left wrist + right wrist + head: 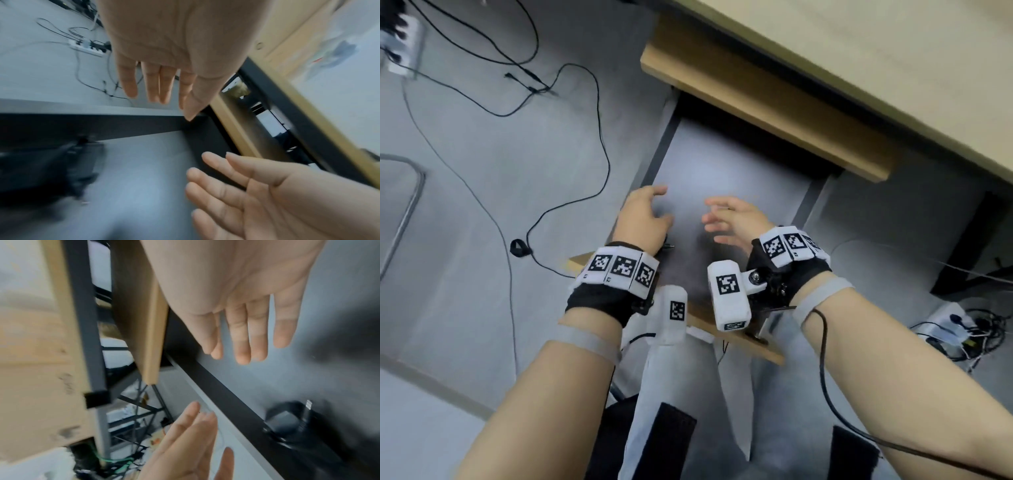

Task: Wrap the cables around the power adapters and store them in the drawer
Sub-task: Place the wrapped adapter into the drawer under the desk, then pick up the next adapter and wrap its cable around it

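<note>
The drawer (722,161) stands pulled out under the desk, with a grey floor and dark walls. Both my hands hover over it, palms down and fingers straight, holding nothing. My left hand (647,209) is near the drawer's left wall, and my right hand (726,219) is beside it, a short gap away. A black power adapter (287,420) with its cable around it lies in the drawer below my hands. In the left wrist view the adapter (47,170) is a dark blur. From the head camera only the adapter's plug tip (670,246) shows by my left wrist.
Loose black cables (599,137) trail over the grey floor on the left, from a power strip (404,44). Another power strip (948,329) with tangled leads lies at the right. The wooden desk top (859,51) overhangs the drawer's back. A metal chair leg (407,205) stands far left.
</note>
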The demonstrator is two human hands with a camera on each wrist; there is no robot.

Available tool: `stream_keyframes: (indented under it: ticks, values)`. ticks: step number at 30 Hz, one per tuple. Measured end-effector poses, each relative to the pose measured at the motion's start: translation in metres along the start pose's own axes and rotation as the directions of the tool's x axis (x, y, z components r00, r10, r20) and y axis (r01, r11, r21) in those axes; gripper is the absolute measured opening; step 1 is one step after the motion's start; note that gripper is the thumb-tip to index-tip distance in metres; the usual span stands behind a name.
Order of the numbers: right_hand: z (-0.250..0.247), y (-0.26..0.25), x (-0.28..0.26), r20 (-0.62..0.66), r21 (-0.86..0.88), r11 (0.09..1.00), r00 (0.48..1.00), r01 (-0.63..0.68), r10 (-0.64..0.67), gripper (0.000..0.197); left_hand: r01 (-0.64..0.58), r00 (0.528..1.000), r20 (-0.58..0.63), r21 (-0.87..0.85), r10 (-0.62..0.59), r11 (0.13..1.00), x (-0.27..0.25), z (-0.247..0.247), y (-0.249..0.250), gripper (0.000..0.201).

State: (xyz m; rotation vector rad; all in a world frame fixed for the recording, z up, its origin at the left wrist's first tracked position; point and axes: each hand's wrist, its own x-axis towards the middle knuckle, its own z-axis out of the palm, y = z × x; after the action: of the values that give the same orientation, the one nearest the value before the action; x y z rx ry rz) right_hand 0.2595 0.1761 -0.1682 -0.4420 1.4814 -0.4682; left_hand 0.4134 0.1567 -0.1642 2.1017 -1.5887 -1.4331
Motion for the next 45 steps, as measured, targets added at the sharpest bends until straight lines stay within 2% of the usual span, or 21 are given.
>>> stream_keyframes:
  ticks: [3,5,8,11,16,20,23,25,28,31,33,35,40,43,45]
  values:
    - [-0.056,-0.009,-0.04,-0.004,0.06,0.992,0.993,0.114,-0.114,0.019,-0.043,0.99,0.12,-0.257,0.076,0.965,-0.025,0.028,0.07,0.023]
    - [-0.098,-0.009,-0.069,-0.007,0.069,0.982,0.985,0.174,-0.174,0.022,-0.097,0.971,0.18,-0.303,0.156,0.948,-0.045,0.056,0.114,0.023]
    - [-0.166,-0.007,-0.113,-0.062,0.072,0.965,0.967,0.253,-0.249,0.023,-0.178,0.94,0.208,-0.376,0.269,0.91,-0.08,0.107,0.178,0.023]
    - [-0.229,-0.006,-0.152,-0.156,0.088,0.942,0.938,0.325,-0.309,0.023,-0.189,0.908,0.255,-0.459,0.332,0.868,-0.111,0.15,0.232,0.022]
    - [-0.302,-0.015,-0.194,-0.305,0.139,0.897,0.879,0.42,-0.365,0.021,-0.236,0.847,0.33,-0.469,0.417,0.851,-0.13,0.191,0.305,0.02]
    - [-0.338,-0.023,-0.209,-0.398,0.128,0.868,0.826,0.48,-0.398,0.019,-0.344,0.783,0.36,-0.429,0.508,0.835,-0.127,0.213,0.349,0.023]
    - [-0.361,-0.034,-0.214,-0.429,0.116,0.859,0.805,0.498,-0.409,0.019,-0.416,0.741,0.369,-0.405,0.561,0.815,-0.12,0.218,0.374,0.024]
    - [-0.375,-0.045,-0.214,-0.428,0.087,0.863,0.801,0.497,-0.418,0.019,-0.448,0.738,0.363,-0.366,0.568,0.816,-0.109,0.22,0.386,0.026]
    - [-0.396,-0.064,-0.206,-0.461,0.057,0.864,0.781,0.501,-0.422,0.019,-0.501,0.764,0.287,-0.298,0.577,0.812,-0.084,0.226,0.405,0.026]
    - [-0.412,-0.09,-0.181,-0.499,0.045,0.882,0.775,0.47,-0.387,0.016,-0.557,0.806,0.228,-0.021,0.547,0.83,-0.043,0.238,0.423,0.036]
    - [-0.421,-0.106,-0.159,-0.526,0.068,0.907,0.788,0.415,-0.321,0.016,-0.549,0.821,0.277,0.145,0.499,0.823,-0.019,0.246,0.433,0.05]
    - [-0.428,-0.118,-0.14,-0.546,0.062,0.939,0.799,0.339,-0.252,0.022,-0.565,0.809,0.361,0.256,0.464,0.785,-0.003,0.255,0.441,0.058]
    - [-0.446,-0.131,-0.123,-0.553,0.094,0.966,0.82,0.241,-0.15,0.019,-0.6,0.782,0.477,0.4,0.402,0.693,0.013,0.265,0.46,0.072]
    - [-0.456,-0.139,-0.128,-0.486,0.13,0.968,0.865,0.214,-0.126,0.014,-0.577,0.772,0.554,0.404,0.312,0.71,0.017,0.261,0.476,0.057]
    - [-0.463,-0.146,-0.133,-0.464,0.102,0.968,0.872,0.23,-0.158,0.01,-0.505,0.745,0.61,0.249,0.271,0.827,0.016,0.252,0.491,0.03]
